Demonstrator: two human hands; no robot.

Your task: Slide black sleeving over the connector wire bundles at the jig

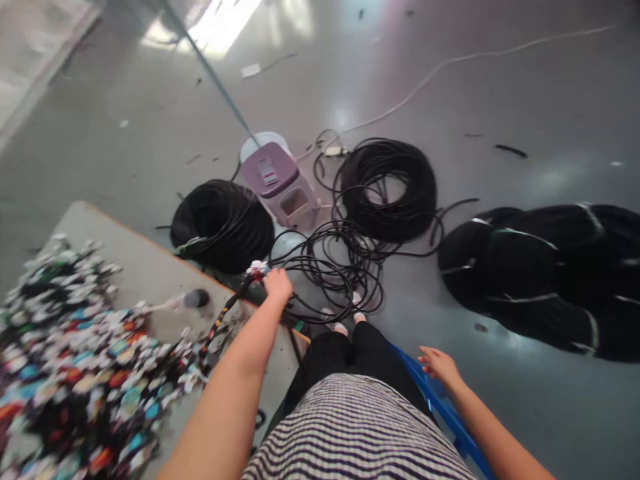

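Left fingers (pixel 271 275) pinching wire harness (pixel 232 302), arm (pixel 249 355) outstretched, right hand (pixel 440 366) relaxed, fingers (pixel 425 354) parted

The left hand (pixel 279 285) partly hides a harness (pixel 233 302); edges crop the blurred heap (pixel 75 377).

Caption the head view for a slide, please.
Left hand holding a black cable by the table, right hand empty, black coils lying on the floor.
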